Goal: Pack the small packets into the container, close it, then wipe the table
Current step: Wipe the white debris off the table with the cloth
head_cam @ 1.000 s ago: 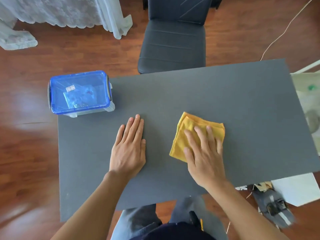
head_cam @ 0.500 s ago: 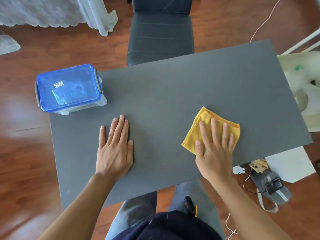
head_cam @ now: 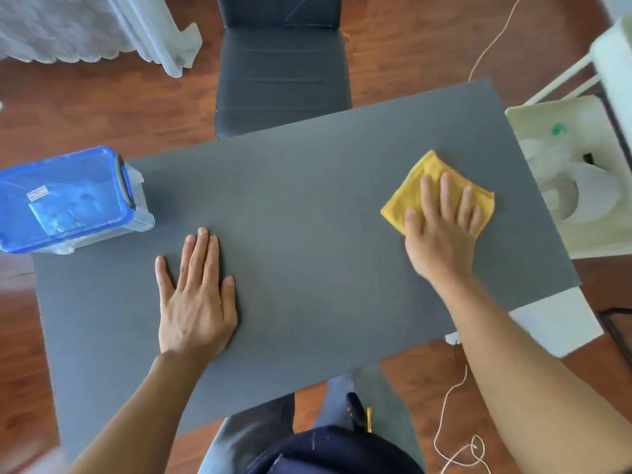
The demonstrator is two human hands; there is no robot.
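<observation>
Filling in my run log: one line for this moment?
stage: wiping | right hand: flat on folded yellow cloth | left hand: flat on grey table | blue-lidded clear plastic container: closed

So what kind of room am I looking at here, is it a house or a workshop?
Most likely a room in a home: a lace curtain reaches down to a wooden floor, and a dark upholstered chair is pushed up to the plain grey table being wiped.

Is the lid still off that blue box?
No, the blue lid sits flat over the box at the table's left corner, with its dark side latch down.
</observation>
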